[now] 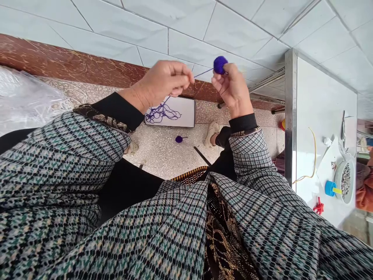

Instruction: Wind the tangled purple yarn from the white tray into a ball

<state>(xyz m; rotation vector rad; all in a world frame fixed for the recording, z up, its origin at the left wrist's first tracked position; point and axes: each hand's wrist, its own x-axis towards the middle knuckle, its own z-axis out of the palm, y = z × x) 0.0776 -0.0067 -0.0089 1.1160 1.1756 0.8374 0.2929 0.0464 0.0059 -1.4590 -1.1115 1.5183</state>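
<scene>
My right hand pinches a small ball of purple yarn between thumb and fingers, up in front of the tiled wall. From that ball a taut strand runs leftward to my left hand, whose curled fingers grip it. Below my left hand the strand drops to a loose tangle of purple yarn in a shallow white tray on the floor. A second, smaller purple yarn ball lies on the speckled floor between my feet, with a short tail pointing right.
Crumpled clear plastic lies on the floor at left. At right stands a white table bearing a bowl of small dark and light bits, a blue cap, a red item and a yellow cord. A dark stick lies near my right foot.
</scene>
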